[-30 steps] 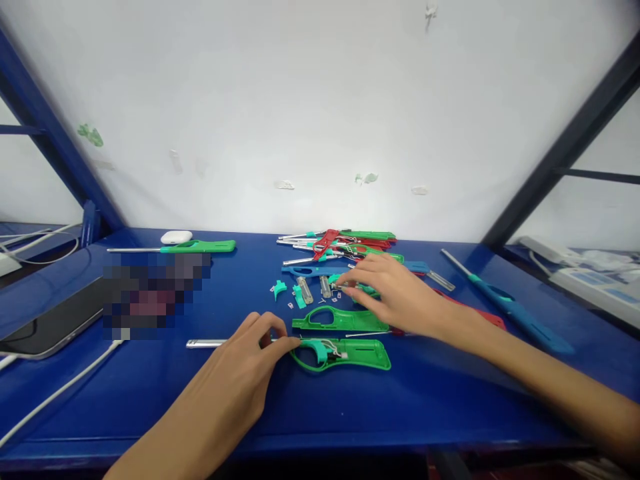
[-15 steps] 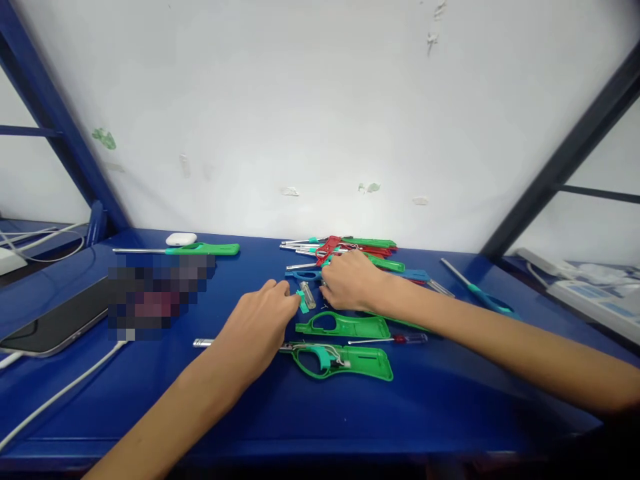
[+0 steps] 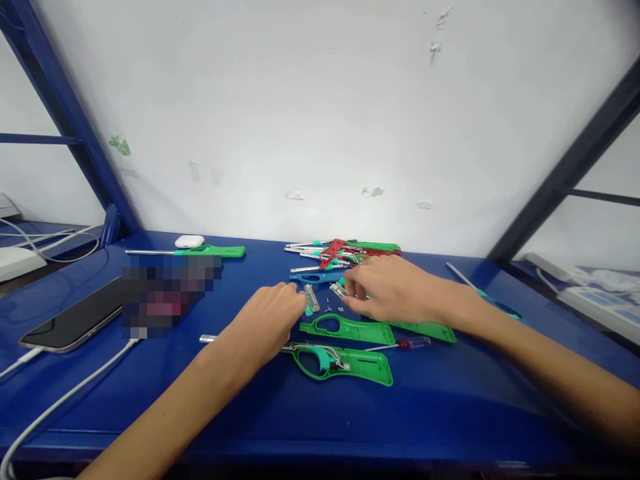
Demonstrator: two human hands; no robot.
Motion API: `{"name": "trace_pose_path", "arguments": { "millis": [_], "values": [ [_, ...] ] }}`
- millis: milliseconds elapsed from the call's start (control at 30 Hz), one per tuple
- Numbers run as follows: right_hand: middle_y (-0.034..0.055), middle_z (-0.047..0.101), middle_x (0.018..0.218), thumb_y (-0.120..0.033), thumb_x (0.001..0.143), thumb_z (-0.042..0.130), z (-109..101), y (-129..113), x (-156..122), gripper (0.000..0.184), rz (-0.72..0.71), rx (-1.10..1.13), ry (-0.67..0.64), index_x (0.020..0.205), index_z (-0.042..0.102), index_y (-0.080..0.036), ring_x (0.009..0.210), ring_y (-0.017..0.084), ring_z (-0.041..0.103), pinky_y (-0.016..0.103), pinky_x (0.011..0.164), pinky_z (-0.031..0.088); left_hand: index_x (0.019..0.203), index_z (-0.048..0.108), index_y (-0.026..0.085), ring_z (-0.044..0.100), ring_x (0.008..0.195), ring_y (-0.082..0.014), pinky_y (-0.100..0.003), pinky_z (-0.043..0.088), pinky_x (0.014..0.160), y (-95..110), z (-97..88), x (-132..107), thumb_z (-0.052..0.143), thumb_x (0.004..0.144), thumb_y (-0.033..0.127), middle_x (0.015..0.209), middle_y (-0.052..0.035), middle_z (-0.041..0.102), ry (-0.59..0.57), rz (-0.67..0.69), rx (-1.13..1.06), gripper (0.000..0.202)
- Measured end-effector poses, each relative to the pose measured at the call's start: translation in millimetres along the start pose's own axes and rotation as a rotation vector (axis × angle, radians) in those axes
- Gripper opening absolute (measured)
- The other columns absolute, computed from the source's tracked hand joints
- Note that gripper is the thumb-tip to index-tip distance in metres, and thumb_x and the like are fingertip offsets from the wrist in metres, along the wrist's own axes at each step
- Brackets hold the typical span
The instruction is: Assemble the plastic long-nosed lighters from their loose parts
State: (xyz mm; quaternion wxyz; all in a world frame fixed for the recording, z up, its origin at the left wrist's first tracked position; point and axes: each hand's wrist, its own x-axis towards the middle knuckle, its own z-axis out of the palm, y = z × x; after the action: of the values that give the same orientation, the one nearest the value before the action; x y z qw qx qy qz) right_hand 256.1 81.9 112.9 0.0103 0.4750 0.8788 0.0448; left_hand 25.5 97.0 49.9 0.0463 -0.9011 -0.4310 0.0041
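My left hand (image 3: 273,313) is closed, its fingers curled down beside a clear fuel tank (image 3: 312,298) and a teal piece (image 3: 309,309); whatever it may hold is hidden. My right hand (image 3: 390,287) is closed, its fingertips at another clear fuel tank (image 3: 339,289), which pokes out to their left. Tiny screws and bits (image 3: 329,309) lie between the hands. Below them rests a green handle half (image 3: 357,329). Nearer me, an opened green lighter half (image 3: 370,367) holds a teal trigger and wires, with its metal tube partly behind my left hand.
Opened red and green lighters (image 3: 333,252) are heaped near the wall, with a blue handle half (image 3: 313,279) in front. A screwdriver (image 3: 413,343) lies right of centre. Whole lighters (image 3: 215,251) lie left and right. A phone (image 3: 75,313) with a cable is at left.
My right hand has shifted right, uncovering a clear fuel tank at its fingertips and tiny bits on the table. My left hand stays by the other tank. The view has shifted slightly.
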Motion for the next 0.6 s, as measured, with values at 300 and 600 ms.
{"name": "trace_pose_path", "arguments": {
  "millis": [300,600],
  "values": [
    [-0.0020,0.075,0.077,-0.035,0.098,0.065,23.1,-6.5,-26.7,0.013,-0.008,0.360,0.176,0.093,0.067,-0.023,0.063,0.015,0.065,0.029,0.059,0.041,0.091,0.064,0.017,0.068,0.075,-0.0240,-0.036,0.051,0.065,12.3,-25.7,-26.4,0.053,0.100,0.014,0.085,-0.0055,0.069,0.261,-0.151,-0.168,0.014],
    [-0.0016,0.079,0.078,-0.045,0.103,0.062,48.6,-11.9,-34.4,0.024,0.016,0.590,0.335,0.104,0.073,-0.023,0.066,0.016,0.072,0.027,0.064,0.048,0.081,0.063,0.022,0.060,0.057,-0.0121,-0.024,0.041,0.055,22.2,-9.9,-30.6,0.056,0.091,0.011,0.067,0.0048,0.066,0.516,0.031,-0.470,0.016]
  ]
}}
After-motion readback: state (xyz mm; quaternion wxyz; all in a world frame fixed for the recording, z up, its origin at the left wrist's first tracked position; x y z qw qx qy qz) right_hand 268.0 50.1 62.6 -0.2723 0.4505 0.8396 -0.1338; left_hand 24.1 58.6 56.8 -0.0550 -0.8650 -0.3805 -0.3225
